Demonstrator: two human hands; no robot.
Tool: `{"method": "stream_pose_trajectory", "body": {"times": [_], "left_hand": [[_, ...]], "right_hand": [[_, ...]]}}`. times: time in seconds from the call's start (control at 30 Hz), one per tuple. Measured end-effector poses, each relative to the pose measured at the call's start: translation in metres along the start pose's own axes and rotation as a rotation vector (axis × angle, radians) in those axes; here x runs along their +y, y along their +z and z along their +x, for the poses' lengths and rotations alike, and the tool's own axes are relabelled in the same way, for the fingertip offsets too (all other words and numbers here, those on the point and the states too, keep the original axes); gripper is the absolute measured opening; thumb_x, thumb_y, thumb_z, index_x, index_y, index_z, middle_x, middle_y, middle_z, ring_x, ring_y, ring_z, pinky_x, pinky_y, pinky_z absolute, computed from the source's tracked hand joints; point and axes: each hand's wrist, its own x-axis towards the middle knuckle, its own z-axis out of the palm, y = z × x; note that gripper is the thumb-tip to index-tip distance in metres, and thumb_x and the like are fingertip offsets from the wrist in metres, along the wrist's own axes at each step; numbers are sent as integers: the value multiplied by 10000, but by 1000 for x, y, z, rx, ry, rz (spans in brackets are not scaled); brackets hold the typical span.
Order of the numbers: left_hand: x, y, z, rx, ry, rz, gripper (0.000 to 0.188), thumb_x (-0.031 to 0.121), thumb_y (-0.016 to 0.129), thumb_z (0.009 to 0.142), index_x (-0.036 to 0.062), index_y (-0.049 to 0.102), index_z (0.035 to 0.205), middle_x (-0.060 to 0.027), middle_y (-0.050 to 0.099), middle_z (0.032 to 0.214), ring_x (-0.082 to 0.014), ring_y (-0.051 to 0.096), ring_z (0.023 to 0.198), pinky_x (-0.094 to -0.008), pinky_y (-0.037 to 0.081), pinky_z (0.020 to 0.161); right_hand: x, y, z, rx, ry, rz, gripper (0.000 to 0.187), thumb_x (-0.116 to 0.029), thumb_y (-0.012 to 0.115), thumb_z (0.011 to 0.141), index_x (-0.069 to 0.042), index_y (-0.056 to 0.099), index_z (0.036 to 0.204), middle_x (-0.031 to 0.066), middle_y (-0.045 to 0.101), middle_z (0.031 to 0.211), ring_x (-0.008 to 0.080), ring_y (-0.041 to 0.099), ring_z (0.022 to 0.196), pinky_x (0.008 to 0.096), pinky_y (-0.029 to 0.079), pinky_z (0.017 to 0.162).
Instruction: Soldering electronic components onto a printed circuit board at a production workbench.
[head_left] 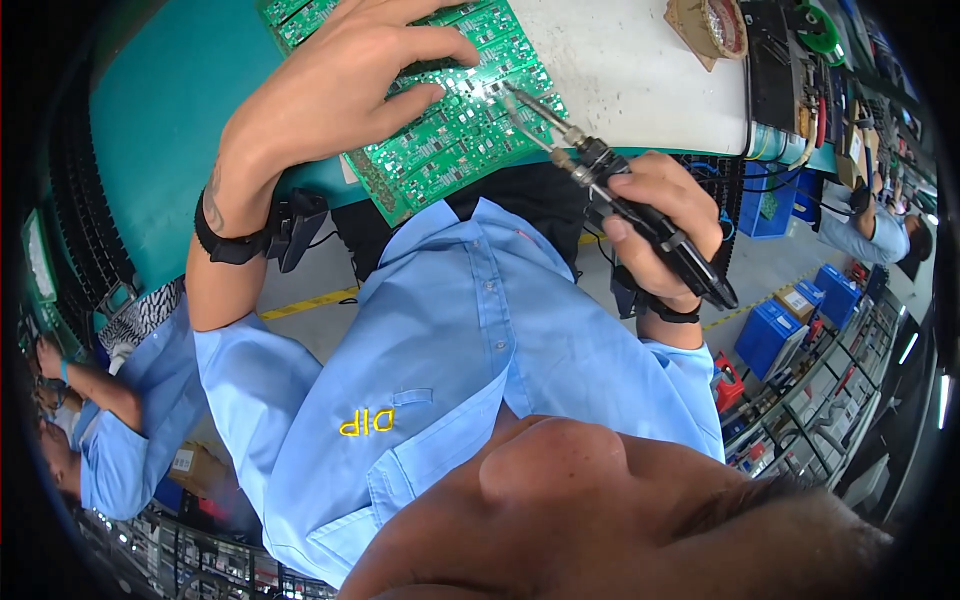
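A green circuit board panel [440, 175], crowded with small components, lies at the bench's near edge. My left hand [325, 100] rests over its left part with thumb and forefinger stretched apart; the other fingers are partly cut off at the picture's top. In my right hand [680, 195] is a pair of black soldering tweezers [597, 155], gripped round the handle. Its two slim metal tips point at the middle of the board, slightly apart. Whether they touch a component cannot be made out, as a bright glare lies there.
Beneath the board are a white surface [620, 75] and a teal mat [165, 130]. A tan-rimmed round container [715, 30] stands at the far right, near a green spool [820, 35]. Co-workers sit at left [135, 430] and far right [880, 235]. Blue bins [770, 335] stand on the floor.
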Motion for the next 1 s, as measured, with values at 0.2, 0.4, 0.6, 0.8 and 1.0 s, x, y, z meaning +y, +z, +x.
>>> {"method": "stream_pose_trajectory", "body": {"times": [0.2,0.4,0.6,0.8,1.0], "left_hand": [[-5,-1,-4,10,7,-25,332,152,711,854,82,706,1178,-201,450,1570,-422,305,1527,-679,138,1243],[-11,4,-4,24,-32,-68,336,175,707,859,82,710,1182,-195,455,1567,-418,305,1529,-681,126,1243],[-79,91,39,727,893,-367,335,183,702,857,80,724,1175,-193,463,1563,-415,307,1531,-685,130,1238],[-68,88,48,706,943,-448,351,173,700,850,75,729,1186,-197,470,1554,-417,316,1526,-688,129,1233],[-61,69,28,710,885,-422,357,164,694,846,73,730,1189,-204,477,1542,-423,319,1521,-693,129,1232]], "right_hand": [[2,10,-3,29,44,10,331,-22,781,717,56,708,1030,177,663,882,248,624,774,334,490,686],[21,15,0,106,45,63,350,49,766,750,32,692,1092,165,671,946,233,653,802,315,523,730],[59,18,1,341,130,331,349,61,729,841,28,615,1169,173,636,1102,209,633,868,316,524,789],[68,11,4,310,50,68,323,38,738,872,21,620,1173,166,630,1108,213,647,887,324,528,807],[23,3,3,147,43,3,312,23,757,852,27,637,1140,178,652,1047,219,655,857,327,529,784]]}}
